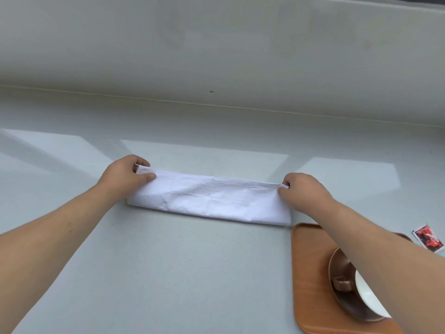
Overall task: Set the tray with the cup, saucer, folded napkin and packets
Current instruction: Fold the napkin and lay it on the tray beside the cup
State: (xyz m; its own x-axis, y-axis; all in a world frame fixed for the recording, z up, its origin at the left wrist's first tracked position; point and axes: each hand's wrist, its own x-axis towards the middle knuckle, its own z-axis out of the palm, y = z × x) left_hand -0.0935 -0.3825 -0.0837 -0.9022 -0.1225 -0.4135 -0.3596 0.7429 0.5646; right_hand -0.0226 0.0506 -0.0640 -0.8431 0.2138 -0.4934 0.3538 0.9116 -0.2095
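A white cloth napkin (209, 198) lies on the pale counter, folded into a long narrow strip. My left hand (125, 174) pinches its far left corner. My right hand (305, 189) pinches its far right corner. An orange-brown tray (310, 273) sits at the lower right, its upper corner just below the napkin's right end. On the tray stands a brown saucer (337, 266) with a brown cup (361, 295), white inside, partly hidden by my right forearm. A red and white packet (428, 239) lies on the counter right of the tray.
The pale grey counter (168, 273) runs back to a light wall (216, 56) behind the napkin. Bright window reflections lie across the counter's far half.
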